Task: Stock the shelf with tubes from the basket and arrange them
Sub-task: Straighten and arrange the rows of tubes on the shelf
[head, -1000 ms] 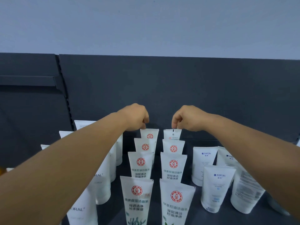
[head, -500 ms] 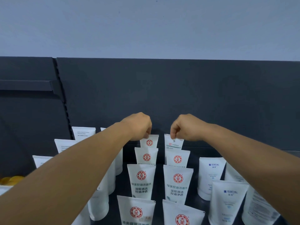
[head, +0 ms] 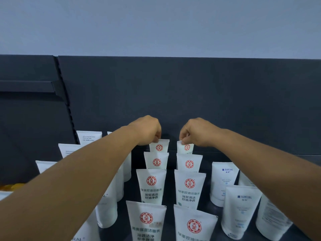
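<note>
— White tubes with a red seal stand in two files down the middle of your dark shelf, and you hold the rearmost one of each. Which has changed?

— The right one. A second ago your right hand held the back right tube with its plain printed back towards you; half a second ago it was mid-turn and leaning; now its red seal faces you and it stands nearly upright, matching the back left tube.

— And your grip?

— Your left hand pinches the top crimp of the back left tube, fingers curled over it. Your right hand pinches the top corner of the back right tube the same way. Neither has let go.

— What does that mean for the job?

— As I judge it, both red-seal files now read alike from front to back, so this pair looks arranged. The back right tube's crimp still sits a touch askew, so square it before you release.

— Where is the basket?

— You cannot see it here. Other white tubes with blue print stand to your right, and more white tubes to your left, partly behind your forearm.
</note>
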A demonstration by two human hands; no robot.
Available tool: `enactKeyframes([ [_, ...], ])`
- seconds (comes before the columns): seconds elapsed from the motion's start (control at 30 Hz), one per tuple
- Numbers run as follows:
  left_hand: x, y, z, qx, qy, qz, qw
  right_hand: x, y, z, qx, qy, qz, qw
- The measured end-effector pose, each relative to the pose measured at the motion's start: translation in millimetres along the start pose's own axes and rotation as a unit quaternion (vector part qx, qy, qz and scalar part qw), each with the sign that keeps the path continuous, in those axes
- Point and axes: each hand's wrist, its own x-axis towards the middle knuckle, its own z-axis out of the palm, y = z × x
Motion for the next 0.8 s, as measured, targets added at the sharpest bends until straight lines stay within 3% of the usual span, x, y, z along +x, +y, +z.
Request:
enactKeyframes([
  [0.8,-8,3,-5,0.030,-0.005,-0.011,0.999,-6,-12,1,0.018,0.017,0.035,0.999],
])
